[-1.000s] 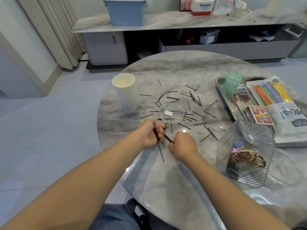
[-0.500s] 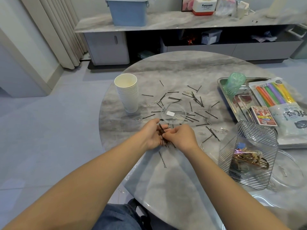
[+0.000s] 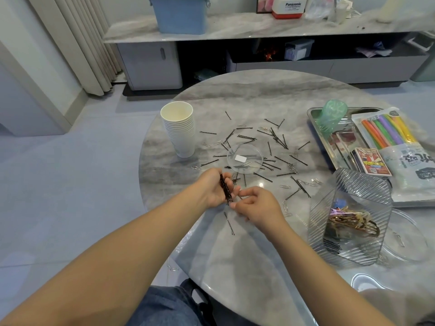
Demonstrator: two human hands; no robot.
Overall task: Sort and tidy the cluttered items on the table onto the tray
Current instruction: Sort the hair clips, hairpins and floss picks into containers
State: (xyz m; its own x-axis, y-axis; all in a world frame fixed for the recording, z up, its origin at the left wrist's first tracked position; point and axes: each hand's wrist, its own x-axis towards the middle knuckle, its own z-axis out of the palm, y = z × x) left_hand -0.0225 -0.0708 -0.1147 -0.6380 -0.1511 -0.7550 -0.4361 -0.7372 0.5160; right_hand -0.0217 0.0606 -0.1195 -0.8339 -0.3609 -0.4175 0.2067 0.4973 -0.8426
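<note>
- Near the front edge of the round grey marble table (image 3: 235, 267), one thin black hair pin (image 3: 229, 223) lies alone, not picked up yet.
- Just past it, the left hand (image 3: 213, 190) holds a small bunch of black hair pins (image 3: 225, 190) in its curled fingers.
- Right beside it, the right hand (image 3: 256, 204) has its fingers curled near the bunch. I cannot tell if it pinches a pin.
- By the right edge of the table, a clear ribbed plastic box (image 3: 350, 217) leans on its side with hair clips inside. It is still on the table, just touching the tray.
- Around the middle of the table, a round clear plastic lid (image 3: 244, 158) lies flat. Lots of loose black hair pins (image 3: 277, 140) and little silver paper clips (image 3: 286, 207) are spread all around it. These still need picking up.
- At the left edge of the table, a stack of white paper cups (image 3: 179, 129) stands up straight, well apart from the tray.
- At the far right edge of the table, the shiny metal tray (image 3: 314, 116) already holds a green plastic cup (image 3: 330, 116), a red box of cards (image 3: 372, 164) and a pack of bright coloured sticks (image 3: 386, 131).
- I think the job is only partly done. The big things are on the tray, but most small things are not.
</note>
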